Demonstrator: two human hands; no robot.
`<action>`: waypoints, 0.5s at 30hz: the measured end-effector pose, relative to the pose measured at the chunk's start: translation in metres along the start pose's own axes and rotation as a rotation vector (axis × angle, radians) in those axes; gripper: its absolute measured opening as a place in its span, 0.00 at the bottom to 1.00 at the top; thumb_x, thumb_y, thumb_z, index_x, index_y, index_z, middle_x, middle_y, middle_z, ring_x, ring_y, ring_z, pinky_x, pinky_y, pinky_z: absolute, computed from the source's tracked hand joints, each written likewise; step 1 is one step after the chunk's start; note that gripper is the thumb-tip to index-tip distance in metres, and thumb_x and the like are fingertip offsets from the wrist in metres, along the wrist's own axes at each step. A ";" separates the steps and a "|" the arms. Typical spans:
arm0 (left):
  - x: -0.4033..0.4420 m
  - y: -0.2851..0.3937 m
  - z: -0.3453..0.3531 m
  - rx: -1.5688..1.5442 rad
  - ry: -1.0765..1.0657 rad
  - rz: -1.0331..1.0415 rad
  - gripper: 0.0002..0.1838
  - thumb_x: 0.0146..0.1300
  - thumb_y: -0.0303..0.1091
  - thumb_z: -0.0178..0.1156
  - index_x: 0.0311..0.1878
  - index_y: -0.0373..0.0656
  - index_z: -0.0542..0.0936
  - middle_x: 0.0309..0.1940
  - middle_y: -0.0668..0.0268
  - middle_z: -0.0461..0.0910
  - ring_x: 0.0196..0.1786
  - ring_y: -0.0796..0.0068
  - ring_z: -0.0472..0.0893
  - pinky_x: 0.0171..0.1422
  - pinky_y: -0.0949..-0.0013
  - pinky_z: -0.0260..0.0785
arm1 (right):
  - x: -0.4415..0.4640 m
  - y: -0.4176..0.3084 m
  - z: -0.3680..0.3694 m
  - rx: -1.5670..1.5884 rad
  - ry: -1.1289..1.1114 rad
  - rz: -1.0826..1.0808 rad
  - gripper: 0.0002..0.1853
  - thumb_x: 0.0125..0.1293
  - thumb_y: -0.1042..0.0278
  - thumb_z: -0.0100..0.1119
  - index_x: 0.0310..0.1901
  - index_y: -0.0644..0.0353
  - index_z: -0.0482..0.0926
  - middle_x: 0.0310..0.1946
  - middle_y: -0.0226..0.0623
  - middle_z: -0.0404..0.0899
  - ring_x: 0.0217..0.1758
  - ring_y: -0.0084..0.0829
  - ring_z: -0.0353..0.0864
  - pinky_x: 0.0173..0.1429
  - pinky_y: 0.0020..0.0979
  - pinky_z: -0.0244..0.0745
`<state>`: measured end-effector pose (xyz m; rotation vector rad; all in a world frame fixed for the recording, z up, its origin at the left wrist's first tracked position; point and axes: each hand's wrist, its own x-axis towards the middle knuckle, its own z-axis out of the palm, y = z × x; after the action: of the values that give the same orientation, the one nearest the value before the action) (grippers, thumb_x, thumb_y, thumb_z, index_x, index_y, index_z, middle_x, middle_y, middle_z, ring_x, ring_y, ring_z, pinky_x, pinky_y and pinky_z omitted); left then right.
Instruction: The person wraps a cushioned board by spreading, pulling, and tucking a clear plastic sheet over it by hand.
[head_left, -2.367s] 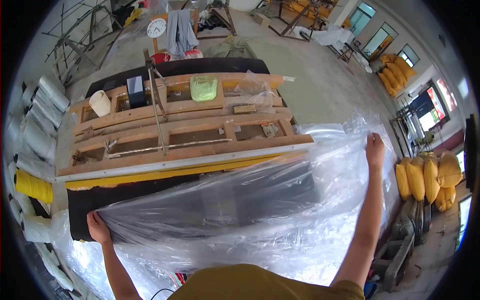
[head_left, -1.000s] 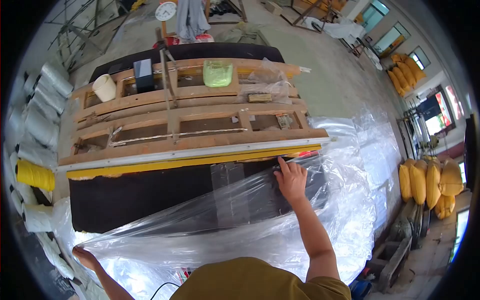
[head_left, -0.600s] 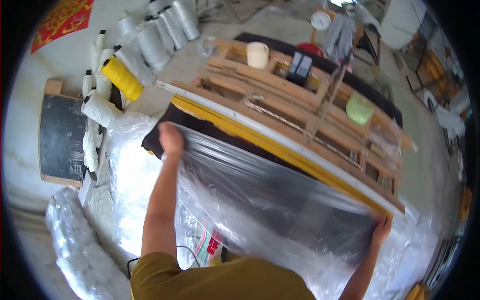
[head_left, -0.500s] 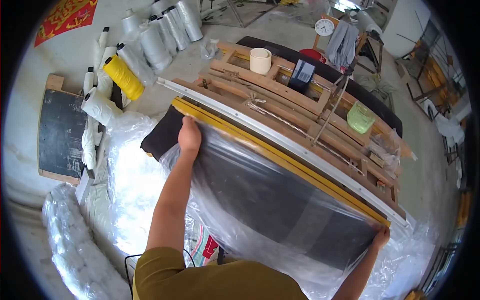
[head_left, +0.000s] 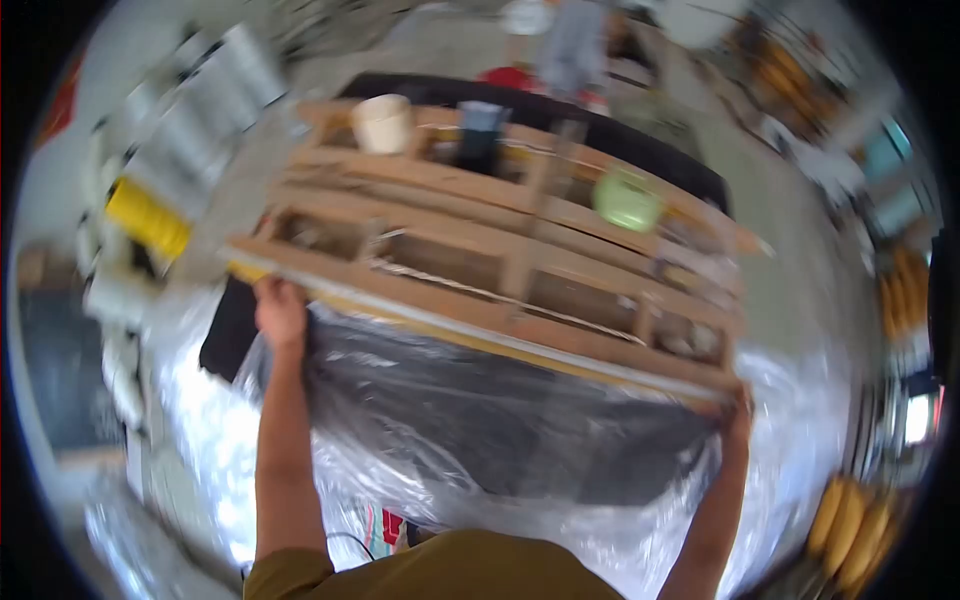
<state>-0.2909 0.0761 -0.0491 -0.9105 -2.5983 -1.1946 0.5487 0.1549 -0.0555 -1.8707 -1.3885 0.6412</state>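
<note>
Clear plastic film [head_left: 400, 400] lies over a dark padded surface [head_left: 560, 430] in front of a wooden frame [head_left: 420, 185]. My left hand [head_left: 281, 312] is closed at the left end of the frame's near edge, by the film's edge; what its fingers grip is blurred. At the right end, my right hand [head_left: 738, 410] is closed against the same edge, its fingers partly hidden. A pale metal strip [head_left: 450, 325] runs along this edge between the hands, with a yellow strip [head_left: 500, 348] just below it.
On the frame are a cream roll [head_left: 383, 124], a dark box [head_left: 482, 135] and a green container [head_left: 627, 198]. Wrapped rolls and a yellow spool [head_left: 148, 217] stand at the left. Yellow sacks [head_left: 850, 530] are at the lower right. Film bunches around the frame's near side.
Since half a second ago, the view has swung right. Both hands have come up to the pale metal strip, which now sits closer over the yellow strip.
</note>
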 end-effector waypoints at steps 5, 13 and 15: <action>-0.018 -0.032 -0.006 -0.206 0.190 0.430 0.11 0.71 0.30 0.52 0.52 0.35 0.74 0.47 0.56 0.78 0.46 0.58 0.79 0.54 0.63 0.73 | -0.012 0.076 0.000 -1.069 0.151 -0.654 0.15 0.64 0.73 0.57 0.52 0.60 0.77 0.42 0.34 0.82 0.41 0.28 0.77 0.69 0.36 0.62; -0.095 0.094 -0.106 0.019 -0.179 0.827 0.20 0.67 0.37 0.53 0.57 0.34 0.73 0.58 0.48 0.72 0.58 0.46 0.72 0.65 0.53 0.61 | -0.091 -0.042 0.020 0.179 0.049 -0.169 0.04 0.65 0.71 0.61 0.37 0.61 0.78 0.29 0.22 0.73 0.31 0.13 0.67 0.34 0.20 0.64; -0.166 0.130 -0.112 0.368 -0.771 1.201 0.12 0.62 0.43 0.57 0.32 0.44 0.77 0.31 0.55 0.78 0.41 0.49 0.78 0.49 0.50 0.70 | -0.098 -0.048 0.034 0.297 0.125 -0.084 0.05 0.65 0.70 0.61 0.33 0.61 0.77 0.26 0.21 0.72 0.30 0.14 0.67 0.34 0.21 0.65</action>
<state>-0.0957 -0.0178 0.0503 -2.5641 -1.7572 -0.0142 0.4653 0.0782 -0.0420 -1.5827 -1.2123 0.6392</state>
